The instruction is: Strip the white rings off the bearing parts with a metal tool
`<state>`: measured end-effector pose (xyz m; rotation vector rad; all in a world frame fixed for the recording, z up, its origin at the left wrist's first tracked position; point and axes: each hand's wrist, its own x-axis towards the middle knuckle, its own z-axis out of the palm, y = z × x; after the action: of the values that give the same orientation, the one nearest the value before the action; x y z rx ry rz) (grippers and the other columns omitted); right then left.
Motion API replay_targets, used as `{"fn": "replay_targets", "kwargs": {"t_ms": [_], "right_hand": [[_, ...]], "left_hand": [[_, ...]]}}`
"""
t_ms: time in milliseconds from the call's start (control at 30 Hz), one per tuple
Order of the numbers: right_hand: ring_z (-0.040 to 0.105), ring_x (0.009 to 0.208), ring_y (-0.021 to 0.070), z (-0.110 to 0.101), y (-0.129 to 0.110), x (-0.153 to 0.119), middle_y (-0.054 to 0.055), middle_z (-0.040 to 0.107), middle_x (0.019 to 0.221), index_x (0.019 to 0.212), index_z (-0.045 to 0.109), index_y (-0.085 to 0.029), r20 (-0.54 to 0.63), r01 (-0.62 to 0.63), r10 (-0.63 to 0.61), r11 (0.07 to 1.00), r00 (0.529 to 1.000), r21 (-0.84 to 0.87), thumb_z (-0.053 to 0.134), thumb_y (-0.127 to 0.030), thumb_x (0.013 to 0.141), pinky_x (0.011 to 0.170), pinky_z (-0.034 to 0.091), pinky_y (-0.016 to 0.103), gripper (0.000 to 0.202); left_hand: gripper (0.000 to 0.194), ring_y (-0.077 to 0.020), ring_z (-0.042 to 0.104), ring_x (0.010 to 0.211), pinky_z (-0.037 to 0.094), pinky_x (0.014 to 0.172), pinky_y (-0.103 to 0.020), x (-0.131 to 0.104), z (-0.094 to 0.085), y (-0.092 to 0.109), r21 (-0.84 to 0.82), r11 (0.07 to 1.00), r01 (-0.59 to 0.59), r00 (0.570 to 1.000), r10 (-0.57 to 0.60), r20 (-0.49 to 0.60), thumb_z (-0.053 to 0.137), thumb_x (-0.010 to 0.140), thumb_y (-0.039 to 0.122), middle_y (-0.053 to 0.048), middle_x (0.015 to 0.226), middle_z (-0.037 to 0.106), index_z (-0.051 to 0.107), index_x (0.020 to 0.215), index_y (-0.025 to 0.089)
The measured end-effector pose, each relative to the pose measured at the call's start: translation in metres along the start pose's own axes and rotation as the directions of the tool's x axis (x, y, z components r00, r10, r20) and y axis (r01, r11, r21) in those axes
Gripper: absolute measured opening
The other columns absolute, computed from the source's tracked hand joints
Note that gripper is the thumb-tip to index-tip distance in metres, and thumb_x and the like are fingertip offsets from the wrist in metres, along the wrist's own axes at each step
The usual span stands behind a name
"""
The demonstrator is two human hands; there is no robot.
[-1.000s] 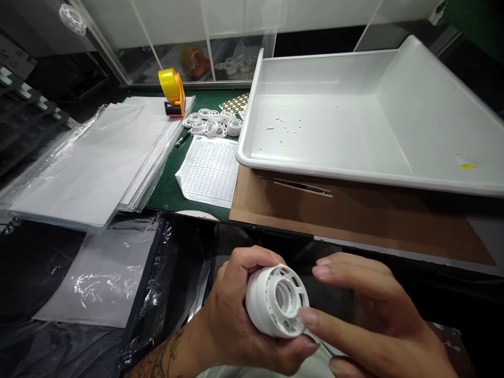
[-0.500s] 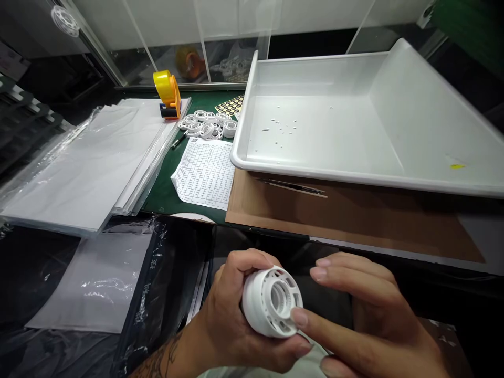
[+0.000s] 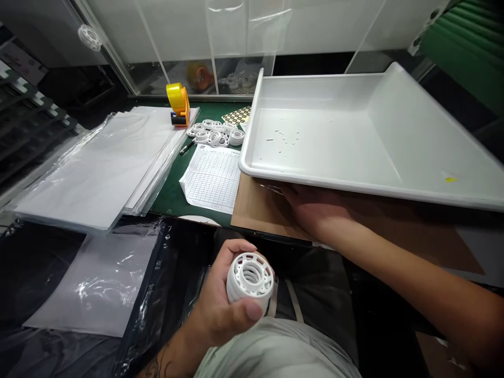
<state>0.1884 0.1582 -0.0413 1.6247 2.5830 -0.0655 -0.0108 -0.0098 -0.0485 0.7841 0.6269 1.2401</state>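
Observation:
My left hand [image 3: 220,310] is wrapped around a short stack of white plastic rings [image 3: 252,275]. Slots run round the top ring's face, which tilts up toward me, and its centre is an open hole. My right hand [image 3: 315,210] reaches under the front rim of the white tray [image 3: 315,181], low over the brown cardboard [image 3: 255,207]. Its fingers are in shadow and partly hidden by the rim. A bit of a thin dark tool [image 3: 271,188] shows just left of the fingertips; whether they grip it, I cannot make out.
White bits lie in the tray. To its left are loose white rings [image 3: 214,137], a printed grid sheet [image 3: 212,176], a black pen [image 3: 187,147] and a sticker sheet [image 3: 237,115]. A yellow tape dispenser [image 3: 179,105] stands beside plastic-wrapped white sheets [image 3: 79,173].
My right hand has left the ring stack and moved forward, under the tray's front rim and over the thin tool. My left hand still holds the stack, now turned more upright.

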Motion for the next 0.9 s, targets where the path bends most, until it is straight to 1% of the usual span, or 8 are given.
{"fn": "replay_targets", "kwargs": {"t_ms": [133, 300, 333, 400, 467, 533, 633, 900], "right_hand": [[0.058, 0.12, 0.0455, 0.002, 0.008, -0.007, 0.014, 0.052, 0.148, 0.151, 0.058, -0.024, 0.046, 0.007, -0.013, 0.993, 0.999, 0.114, 0.052, -0.025, 0.093, 0.097, 0.05, 0.061, 0.058], [0.067, 0.113, 0.0281, -0.001, 0.011, -0.034, 0.01, 0.066, 0.127, 0.13, 0.067, -0.013, -0.075, 0.042, -0.014, 0.921, 0.997, 0.386, 0.041, -0.031, 0.089, 0.095, 0.057, 0.039, 0.052], [0.069, 0.106, 0.0229, -0.006, 0.006, -0.043, 0.007, 0.068, 0.123, 0.132, 0.064, -0.014, -0.117, 0.072, -0.019, 0.881, 0.993, 0.468, 0.041, -0.036, 0.094, 0.085, 0.059, 0.031, 0.05], [0.066, 0.117, 0.0167, -0.019, -0.006, -0.062, 0.001, 0.065, 0.133, 0.142, 0.06, -0.026, -0.192, 0.183, -0.067, 0.705, 0.979, 0.686, 0.046, -0.047, 0.107, 0.095, 0.055, 0.024, 0.043], [0.066, 0.116, 0.0102, -0.033, -0.02, -0.081, -0.004, 0.067, 0.13, 0.142, 0.06, -0.034, -0.227, 0.261, -0.13, 0.551, 0.965, 0.793, 0.045, -0.036, 0.112, 0.095, 0.052, 0.015, 0.034], [0.067, 0.114, 0.0077, -0.043, -0.031, -0.098, -0.011, 0.067, 0.127, 0.135, 0.061, -0.042, -0.309, 0.309, -0.09, 0.526, 0.947, 0.792, 0.047, -0.032, 0.112, 0.094, 0.052, 0.012, 0.029], [0.068, 0.091, 0.01, -0.049, -0.039, -0.115, -0.004, 0.07, 0.112, 0.143, 0.05, -0.046, -0.328, 0.364, -0.162, 0.495, 0.931, 0.789, 0.045, -0.031, 0.111, 0.063, 0.051, 0.014, 0.036], [0.07, 0.1, 0.0161, -0.047, -0.04, -0.123, 0.0, 0.069, 0.107, 0.156, 0.035, -0.039, -0.279, 0.426, -0.333, 0.553, 0.901, 0.716, 0.043, -0.032, 0.11, 0.064, 0.051, 0.02, 0.047]], "left_hand": [[0.061, -0.0117, 0.066, 0.086, 0.055, 0.071, -0.019, -0.001, 0.0, -0.003, -0.198, 0.98, -0.004, 1.0, 0.008, 0.02, 0.08, 0.084, 0.045, -0.008, 0.109, 0.063, 0.054, 0.133, 0.019], [0.05, -0.0119, 0.066, 0.088, 0.054, 0.074, -0.019, -0.001, 0.004, 0.003, -0.198, 0.98, 0.009, 1.0, -0.005, 0.022, 0.069, 0.093, 0.05, -0.007, 0.11, 0.064, 0.058, 0.133, 0.021], [0.051, -0.0121, 0.065, 0.089, 0.053, 0.075, -0.02, -0.001, 0.005, 0.004, -0.154, 0.988, -0.004, 1.0, 0.007, 0.015, 0.069, 0.093, 0.05, -0.008, 0.11, 0.064, 0.058, 0.134, 0.021], [0.052, -0.0121, 0.062, 0.088, 0.051, 0.076, -0.021, 0.001, 0.006, 0.007, -0.035, 0.998, -0.05, 0.999, 0.05, -0.008, 0.07, 0.091, 0.05, -0.007, 0.109, 0.064, 0.058, 0.134, 0.022], [0.055, -0.0112, 0.059, 0.083, 0.049, 0.075, -0.021, 0.003, 0.006, 0.009, 0.143, 0.982, -0.125, 0.991, 0.13, -0.03, 0.073, 0.088, 0.053, -0.006, 0.104, 0.063, 0.058, 0.133, 0.024], [0.059, -0.0114, 0.057, 0.083, 0.048, 0.073, -0.02, 0.006, 0.005, 0.012, 0.359, 0.905, -0.228, 0.969, 0.247, -0.008, 0.075, 0.086, 0.054, -0.006, 0.104, 0.061, 0.057, 0.135, 0.027], [0.062, -0.0133, 0.058, 0.093, 0.05, 0.079, -0.022, 0.009, 0.004, 0.017, 0.583, 0.718, -0.381, 0.915, 0.385, 0.124, 0.078, 0.085, 0.048, -0.006, 0.109, 0.058, 0.052, 0.136, 0.025], [0.065, -0.0142, 0.06, 0.105, 0.054, 0.087, -0.023, 0.011, 0.011, 0.029, 0.728, 0.431, -0.533, 0.813, 0.5, 0.299, 0.081, 0.085, 0.044, -0.009, 0.113, 0.058, 0.047, 0.132, 0.015]]}}
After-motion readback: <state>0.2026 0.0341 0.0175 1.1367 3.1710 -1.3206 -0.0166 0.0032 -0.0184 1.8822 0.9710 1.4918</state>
